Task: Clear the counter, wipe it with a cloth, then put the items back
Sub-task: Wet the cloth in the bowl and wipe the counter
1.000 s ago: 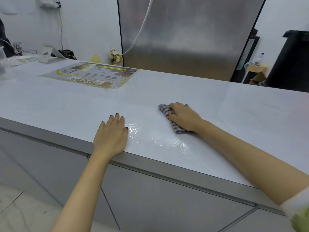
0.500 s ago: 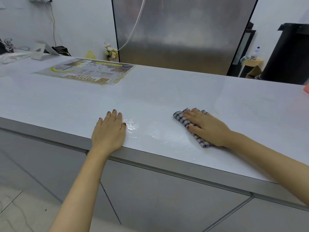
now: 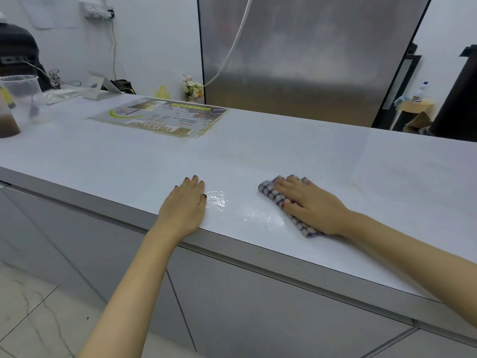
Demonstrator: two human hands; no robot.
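A blue-and-white checked cloth (image 3: 271, 192) lies on the white counter (image 3: 309, 156), folded small. My right hand (image 3: 309, 202) presses flat on top of it with straight fingers, covering most of it. My left hand (image 3: 184, 208) rests flat on the counter near its front edge, left of the cloth. A wet shiny patch (image 3: 240, 208) lies between the two hands.
A laminated menu sheet (image 3: 160, 117) lies at the back left. Two plastic cups (image 3: 18, 104) stand at the far left, one with brown liquid. A white stand (image 3: 99, 87) and small flowers (image 3: 193, 87) sit behind. A steel fridge (image 3: 304, 55) rises beyond the counter.
My right hand slid the cloth rightward and toward the front edge, leaving a wet streak. My left hand stayed flat in place. The view has swung left, bringing the cups in.
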